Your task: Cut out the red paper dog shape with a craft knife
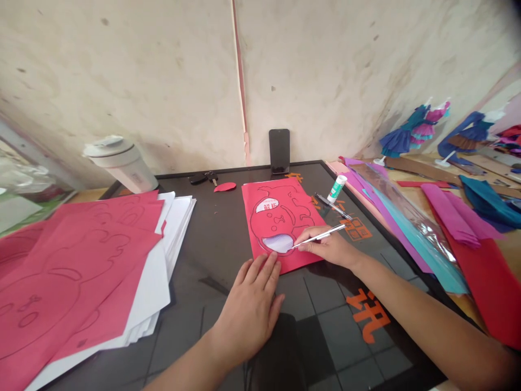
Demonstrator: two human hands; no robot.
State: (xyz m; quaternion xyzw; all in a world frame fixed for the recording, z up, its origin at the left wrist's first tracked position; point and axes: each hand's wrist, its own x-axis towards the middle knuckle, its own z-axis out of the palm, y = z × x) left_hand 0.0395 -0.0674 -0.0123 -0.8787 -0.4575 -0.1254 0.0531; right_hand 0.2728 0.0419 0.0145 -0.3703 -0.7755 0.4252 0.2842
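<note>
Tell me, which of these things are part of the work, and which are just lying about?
Part of the work:
right hand, holding a metal craft knife
left hand, resting flat on the red paper sheet

Lying about:
phone
keys
white tumbler
glue stick
stack of red sheets

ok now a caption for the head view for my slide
Right hand holds a craft knife to outlined red paper, left hand steadying it
</note>
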